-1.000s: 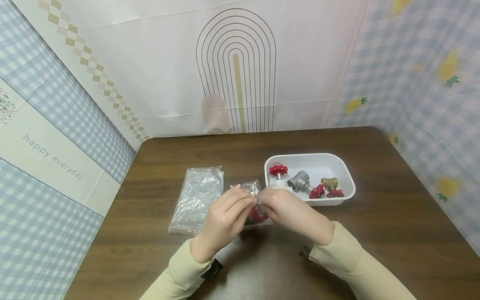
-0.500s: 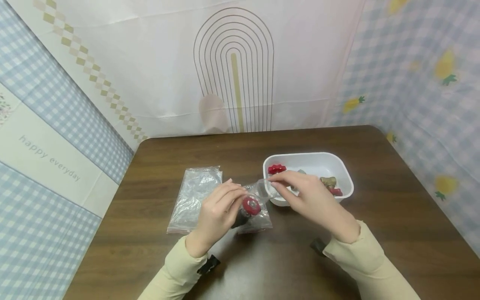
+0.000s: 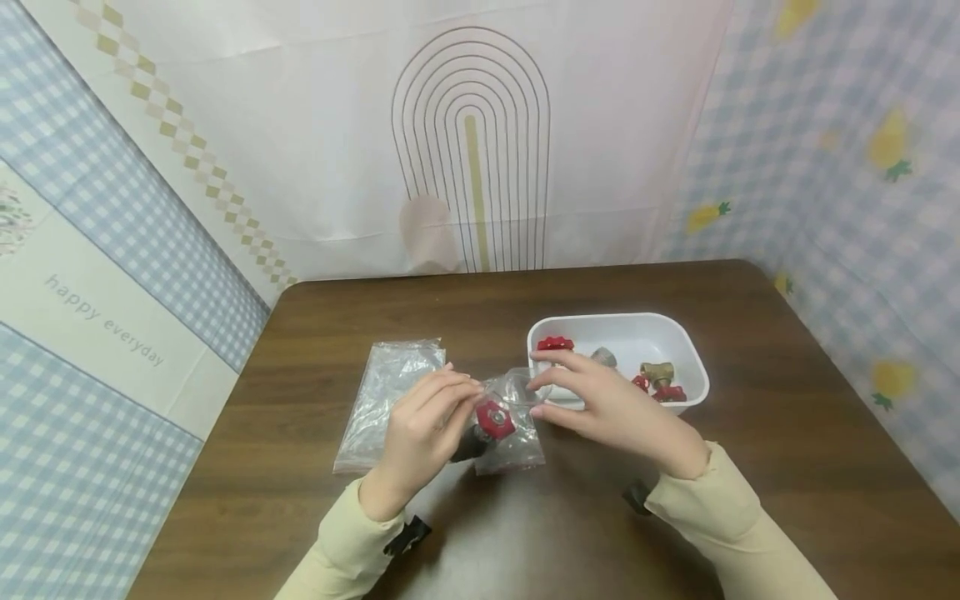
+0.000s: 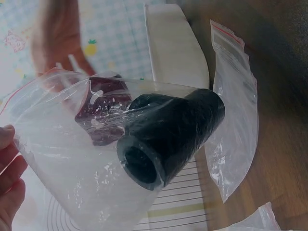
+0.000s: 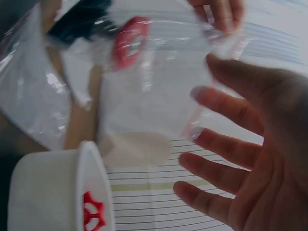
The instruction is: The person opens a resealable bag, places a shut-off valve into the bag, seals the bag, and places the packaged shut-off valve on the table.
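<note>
My left hand (image 3: 427, 425) pinches the edge of a clear zip bag (image 4: 62, 178), holding it up above the table. Inside the bag hangs a valve with a black pipe body (image 4: 178, 130) and a red handwheel (image 3: 495, 419). My right hand (image 3: 607, 404) is beside the bag's mouth, thumb and fingers spread apart. In the right wrist view, its forefinger and middle fingertips are at the bag's red-lined opening; whether they touch the plastic I cannot tell.
A white tray (image 3: 693, 367) at the right holds valves with red handwheels, among them a brass one (image 3: 657, 372); my right hand partly hides them. Flat clear bags (image 3: 393, 400) lie at the left, and another clear bag (image 3: 521, 450) lies under the held one.
Both hands were together at the bag's top; the right hand has moved right, pulled at the bag's mouth, then let its fingers spread. The left hand keeps its pinch and has shifted slightly left.
</note>
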The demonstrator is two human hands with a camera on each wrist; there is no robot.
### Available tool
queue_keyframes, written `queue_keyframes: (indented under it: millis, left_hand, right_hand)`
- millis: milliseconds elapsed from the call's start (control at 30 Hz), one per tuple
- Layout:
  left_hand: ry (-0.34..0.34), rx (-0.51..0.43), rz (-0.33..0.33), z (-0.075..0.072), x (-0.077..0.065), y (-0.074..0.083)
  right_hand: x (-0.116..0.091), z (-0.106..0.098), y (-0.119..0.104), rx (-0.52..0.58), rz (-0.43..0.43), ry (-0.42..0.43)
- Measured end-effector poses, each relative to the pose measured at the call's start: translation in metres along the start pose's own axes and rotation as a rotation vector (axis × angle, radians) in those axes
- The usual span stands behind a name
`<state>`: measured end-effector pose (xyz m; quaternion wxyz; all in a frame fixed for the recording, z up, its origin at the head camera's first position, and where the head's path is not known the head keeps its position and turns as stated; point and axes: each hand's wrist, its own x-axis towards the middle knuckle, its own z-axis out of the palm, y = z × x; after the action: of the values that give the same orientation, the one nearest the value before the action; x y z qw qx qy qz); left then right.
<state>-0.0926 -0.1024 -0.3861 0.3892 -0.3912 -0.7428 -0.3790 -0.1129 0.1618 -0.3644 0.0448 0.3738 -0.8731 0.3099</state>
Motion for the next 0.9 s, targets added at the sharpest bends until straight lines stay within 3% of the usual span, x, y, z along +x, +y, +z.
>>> queue_keyframes:
  millis: [133,400,667,900]
  left_hand:
    - [0.005,-0.028,-0.016,-0.001,-0.002,-0.002]
    - [-0.009,-0.087,-0.145,-0.005,-0.008,-0.012]
    - [-0.155,-0.169,-0.302,-0.006,-0.015,-0.018]
    - [-0.283,-0.184,-0.343,-0.01,-0.015,-0.019]
  right_hand:
    - [0.002,0.006,0.008,0.001,-0.024,-0.037]
    - [0.001,0.005,0.01,0.121,-0.081,0.112]
    - [-0.002,0.009,0.004,0.139,-0.116,0.182]
    - [-0.002,0.012,0.003,0.125,-0.169,0.194]
